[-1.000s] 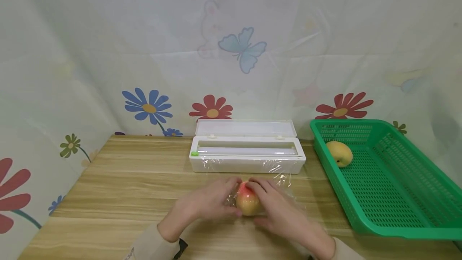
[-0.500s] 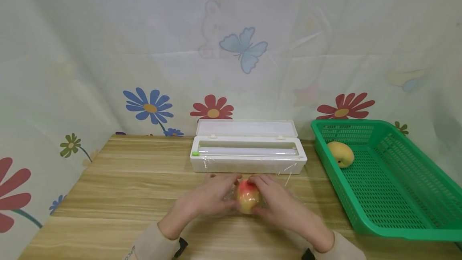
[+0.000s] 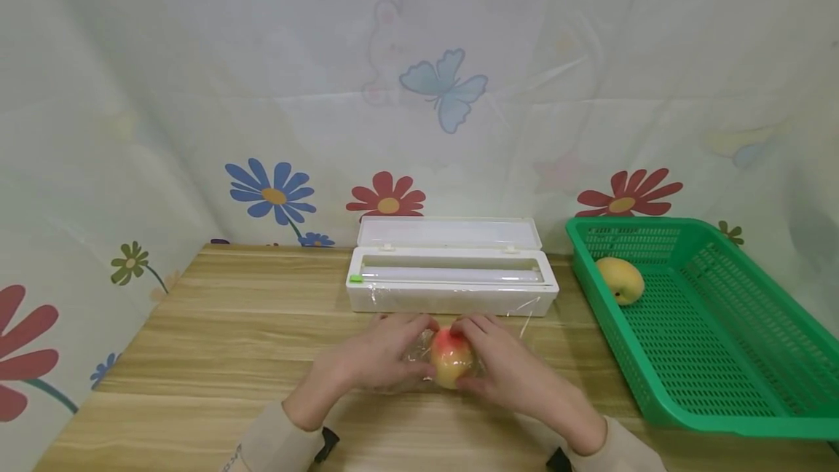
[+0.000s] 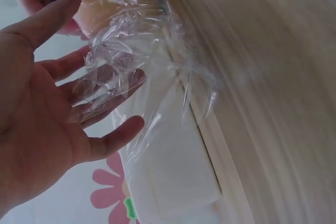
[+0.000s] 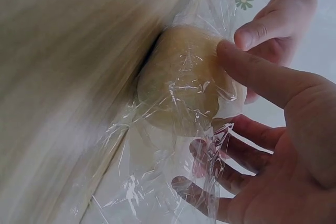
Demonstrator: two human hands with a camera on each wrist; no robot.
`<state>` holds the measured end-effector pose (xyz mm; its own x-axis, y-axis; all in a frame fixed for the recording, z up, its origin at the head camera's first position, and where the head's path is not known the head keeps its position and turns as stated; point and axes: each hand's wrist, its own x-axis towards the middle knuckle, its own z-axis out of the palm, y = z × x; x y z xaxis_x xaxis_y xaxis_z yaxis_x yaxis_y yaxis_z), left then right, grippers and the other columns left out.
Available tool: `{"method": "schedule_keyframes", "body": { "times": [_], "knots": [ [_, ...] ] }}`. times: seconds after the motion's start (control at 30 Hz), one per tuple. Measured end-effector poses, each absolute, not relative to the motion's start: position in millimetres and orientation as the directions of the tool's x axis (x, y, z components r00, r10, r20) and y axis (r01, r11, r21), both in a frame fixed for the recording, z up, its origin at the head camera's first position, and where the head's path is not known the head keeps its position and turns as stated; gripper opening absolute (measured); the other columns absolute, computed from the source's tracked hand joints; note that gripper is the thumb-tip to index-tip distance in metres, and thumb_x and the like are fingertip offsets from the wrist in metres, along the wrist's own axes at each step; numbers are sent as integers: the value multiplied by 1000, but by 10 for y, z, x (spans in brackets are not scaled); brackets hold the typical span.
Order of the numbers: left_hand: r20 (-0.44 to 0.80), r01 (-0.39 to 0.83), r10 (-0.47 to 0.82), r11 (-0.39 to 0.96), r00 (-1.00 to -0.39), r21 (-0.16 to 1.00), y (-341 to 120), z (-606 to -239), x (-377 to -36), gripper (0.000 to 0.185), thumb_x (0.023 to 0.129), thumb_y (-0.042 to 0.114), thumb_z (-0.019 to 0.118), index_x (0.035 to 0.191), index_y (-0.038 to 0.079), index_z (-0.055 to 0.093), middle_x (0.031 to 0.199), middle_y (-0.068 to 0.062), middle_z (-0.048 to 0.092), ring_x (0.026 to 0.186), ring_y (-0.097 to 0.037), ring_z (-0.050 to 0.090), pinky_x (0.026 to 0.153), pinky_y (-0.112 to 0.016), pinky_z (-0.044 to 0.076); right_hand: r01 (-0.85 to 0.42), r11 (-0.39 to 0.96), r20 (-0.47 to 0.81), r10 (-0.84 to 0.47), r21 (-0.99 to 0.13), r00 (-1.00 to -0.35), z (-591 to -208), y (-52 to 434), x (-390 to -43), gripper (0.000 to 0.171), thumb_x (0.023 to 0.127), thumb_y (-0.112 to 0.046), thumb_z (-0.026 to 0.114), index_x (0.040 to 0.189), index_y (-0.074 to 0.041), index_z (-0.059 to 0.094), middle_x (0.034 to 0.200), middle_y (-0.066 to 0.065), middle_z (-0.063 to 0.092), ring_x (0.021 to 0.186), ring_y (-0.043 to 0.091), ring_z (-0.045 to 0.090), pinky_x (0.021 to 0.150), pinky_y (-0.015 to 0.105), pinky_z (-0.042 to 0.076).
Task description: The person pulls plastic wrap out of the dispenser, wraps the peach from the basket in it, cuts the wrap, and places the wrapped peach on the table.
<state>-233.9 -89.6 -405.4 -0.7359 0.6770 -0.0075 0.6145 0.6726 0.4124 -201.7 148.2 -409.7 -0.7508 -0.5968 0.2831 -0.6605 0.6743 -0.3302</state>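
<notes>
A peach-coloured fruit point(image 3: 451, 363) with a red top lies on the wooden table point(image 3: 229, 326), loosely covered in clear cling film point(image 5: 157, 182). My left hand point(image 3: 409, 352) lies against its left side; in the left wrist view the left hand point(image 4: 79, 93) has spread, straight fingers touching the crumpled film point(image 4: 136, 61). My right hand point(image 3: 485, 355) is on the right side. In the right wrist view the right hand point(image 5: 252, 129) has its thumb on the wrapped fruit point(image 5: 181, 85) and its fingers stretched out behind the film.
A white cling-film dispenser box point(image 3: 452, 275) with its lid up stands just beyond the hands. A green plastic basket point(image 3: 629, 221) at the right holds one yellow fruit point(image 3: 619, 280). A flower-print cloth hangs behind and beside the table.
Both hands and the fruit have shifted slightly toward the dispenser box. The film that spread out to the right is now drawn in closer around the fruit.
</notes>
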Motion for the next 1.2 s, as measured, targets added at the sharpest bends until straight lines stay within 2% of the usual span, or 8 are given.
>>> {"method": "schedule_keyframes", "body": {
  "times": [0.3, 0.57, 0.7, 0.9, 1.07, 1.13, 1.2],
  "knots": [
    [-16, 603, 675, 671, -738, 431, -930, -4001, -2360, 61, 92, 52, 73, 140, 18, 57, 138, 2, 58, 126, -17, 54, 108, -49, 43, -638, 690, 256, -584, -343, -770, -4098, 1487, -2021, 64, 74, -21, 95, 127, -5, 62, 130, 9, 59, 119, 27, 54, 100, 49, 50],
    [1, 637, 690, 668, -724, 385, -911, -4012, -2360, 63, 90, 47, 78, 139, 15, 59, 135, 1, 60, 127, -17, 54, 110, -48, 40, -626, 657, 215, -598, -420, -772, -4143, 1475, -2020, 68, 76, -19, 94, 129, -5, 54, 119, 2, 56, 108, 17, 58, 94, 41, 53],
    [10, 655, 702, 660, -712, 368, -905, -4032, -2369, 63, 91, 48, 77, 140, 13, 59, 133, 3, 63, 126, -16, 55, 110, -47, 40, -609, 648, 189, -599, -456, -778, -4148, 1452, -2028, 71, 75, -19, 94, 130, -5, 51, 120, 2, 53, 109, 18, 57, 95, 41, 53],
    [36, 630, 677, 663, -735, 404, -863, -4085, -2382, 70, 91, 60, 70, 139, 11, 58, 123, 3, 67, 114, -13, 61, 103, -43, 46, -632, 654, 175, -625, -415, -761, -4143, 1427, -2045, 77, 72, -14, 95, 131, -5, 47, 121, 3, 52, 109, 20, 58, 95, 41, 53],
    [57, 604, 642, 684, -765, 410, -802, -4127, -2367, 73, 86, 65, 72, 135, 13, 59, 122, 4, 66, 111, -13, 61, 100, -41, 48, -660, 654, 230, -624, -370, -747, -4127, 1426, -2053, 71, 75, -12, 92, 130, -4, 49, 120, 5, 56, 106, 21, 60, 91, 43, 55],
    [62, 601, 635, 688, -770, 407, -786, -4137, -2371, 69, 88, 63, 72, 134, 13, 59, 121, 5, 66, 109, -12, 61, 98, -41, 49, -670, 650, 257, -621, -359, -740, -4123, 1429, -2062, 69, 76, -12, 91, 131, -3, 51, 122, 7, 57, 109, 23, 60, 92, 44, 54],
    [60, 596, 629, 697, -775, 398, -774, -4142, -2377, 66, 90, 62, 70, 135, 13, 59, 122, 5, 66, 110, -12, 61, 99, -42, 48, -670, 656, 265, -617, -347, -741, -4120, 1434, -2068, 69, 77, -14, 90, 134, -1, 52, 131, 12, 57, 118, 28, 57, 97, 47, 52]
  ]
}}
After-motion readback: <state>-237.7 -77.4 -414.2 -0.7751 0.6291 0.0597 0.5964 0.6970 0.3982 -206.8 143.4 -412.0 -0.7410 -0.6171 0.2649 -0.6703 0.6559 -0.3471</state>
